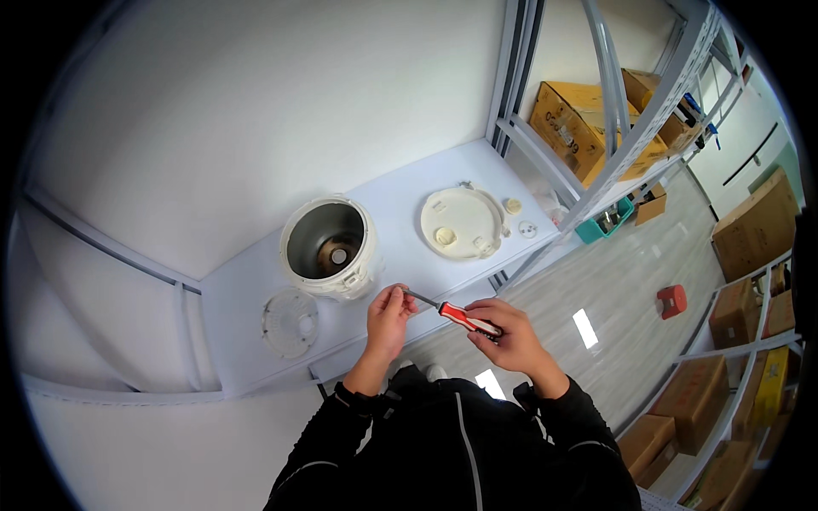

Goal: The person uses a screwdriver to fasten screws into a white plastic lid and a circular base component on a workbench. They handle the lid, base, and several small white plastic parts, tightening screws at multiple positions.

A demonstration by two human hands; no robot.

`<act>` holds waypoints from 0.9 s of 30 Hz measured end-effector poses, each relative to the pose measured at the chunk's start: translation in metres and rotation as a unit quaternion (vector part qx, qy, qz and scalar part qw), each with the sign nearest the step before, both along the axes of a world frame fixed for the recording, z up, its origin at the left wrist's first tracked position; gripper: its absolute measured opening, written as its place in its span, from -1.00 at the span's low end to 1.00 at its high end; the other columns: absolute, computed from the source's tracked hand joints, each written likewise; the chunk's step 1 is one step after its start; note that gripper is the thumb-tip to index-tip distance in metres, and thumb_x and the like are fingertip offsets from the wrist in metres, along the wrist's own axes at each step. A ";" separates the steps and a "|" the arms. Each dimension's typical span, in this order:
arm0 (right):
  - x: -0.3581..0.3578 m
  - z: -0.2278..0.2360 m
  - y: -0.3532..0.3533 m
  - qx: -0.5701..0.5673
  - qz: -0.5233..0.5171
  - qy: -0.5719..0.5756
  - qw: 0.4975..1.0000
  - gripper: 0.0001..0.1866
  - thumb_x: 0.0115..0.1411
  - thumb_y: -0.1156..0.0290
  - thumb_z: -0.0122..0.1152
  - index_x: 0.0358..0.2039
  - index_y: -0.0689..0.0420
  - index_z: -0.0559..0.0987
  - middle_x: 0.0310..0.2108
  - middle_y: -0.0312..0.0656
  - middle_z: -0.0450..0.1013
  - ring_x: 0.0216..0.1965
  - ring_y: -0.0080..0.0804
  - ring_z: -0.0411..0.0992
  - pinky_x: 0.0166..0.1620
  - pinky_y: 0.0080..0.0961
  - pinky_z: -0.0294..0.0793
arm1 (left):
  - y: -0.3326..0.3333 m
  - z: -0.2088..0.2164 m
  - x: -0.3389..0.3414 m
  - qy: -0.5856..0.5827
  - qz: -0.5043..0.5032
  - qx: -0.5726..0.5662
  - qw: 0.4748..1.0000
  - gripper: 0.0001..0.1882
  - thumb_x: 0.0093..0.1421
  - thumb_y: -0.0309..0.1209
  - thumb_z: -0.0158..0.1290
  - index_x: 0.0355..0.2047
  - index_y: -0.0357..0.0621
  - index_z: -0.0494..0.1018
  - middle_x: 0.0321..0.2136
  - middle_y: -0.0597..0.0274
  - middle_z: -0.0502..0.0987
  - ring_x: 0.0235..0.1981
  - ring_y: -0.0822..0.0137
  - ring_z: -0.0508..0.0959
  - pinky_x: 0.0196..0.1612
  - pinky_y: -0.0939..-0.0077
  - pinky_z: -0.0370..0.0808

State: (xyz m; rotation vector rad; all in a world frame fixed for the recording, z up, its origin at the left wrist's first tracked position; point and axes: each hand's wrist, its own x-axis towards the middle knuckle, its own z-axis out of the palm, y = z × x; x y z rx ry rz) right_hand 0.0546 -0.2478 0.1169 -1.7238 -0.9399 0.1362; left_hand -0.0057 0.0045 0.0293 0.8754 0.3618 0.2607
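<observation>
A screwdriver (458, 316) with a red, white and black handle lies across my two hands, above the front edge of the table. The fingers of my right hand (511, 339) are closed around the handle. At the other end, my left hand (388, 322) pinches the metal shaft near its tip. Just beyond my left hand stands a white rice cooker body (362, 271), uncovered, its dark inside showing a round centre piece. A round white lid part (474, 213) lies flat to its right, with a cream cap (445, 237) on it.
A round, pale slotted plate (290, 324) lies left of the cooker. A small cream cap (512, 206) and a small disc (528, 230) sit at the table's right end. Metal shelving (588, 192) with cardboard boxes rises beyond; a red stool (672, 301) stands on the floor.
</observation>
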 end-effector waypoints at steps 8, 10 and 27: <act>-0.023 0.000 0.043 -0.051 0.035 -0.018 0.998 -0.53 0.22 0.52 0.38 0.17 0.12 0.61 0.10 -0.06 0.54 -0.16 -0.11 0.62 -0.13 -0.32 0.63 | 0.025 -0.009 -0.021 0.029 0.072 0.004 0.997 -0.75 0.51 -0.29 0.10 -0.08 -0.26 0.56 -0.28 0.29 0.57 -0.33 0.49 0.51 -0.18 0.53 0.52; -0.032 -0.001 0.051 -0.092 0.043 -0.021 0.995 -0.49 0.21 0.53 0.38 0.20 0.11 0.60 0.13 -0.07 0.51 -0.13 -0.12 0.62 -0.12 -0.34 0.63 | 0.029 -0.006 -0.025 0.048 0.084 0.000 0.995 -0.75 0.51 -0.29 0.11 -0.08 -0.27 0.57 -0.30 0.30 0.56 -0.35 0.49 0.49 -0.20 0.55 0.50; -0.074 -0.017 0.090 -0.060 -0.007 0.008 0.998 -0.40 0.23 0.59 0.33 0.30 0.08 0.51 0.15 -0.01 0.39 0.01 -0.05 0.52 0.00 -0.30 0.57 | 0.059 0.000 -0.025 0.092 0.053 -0.027 0.994 -0.72 0.45 -0.28 0.20 -0.05 -0.28 0.62 -0.42 0.36 0.51 -0.45 0.51 0.44 -0.32 0.60 0.44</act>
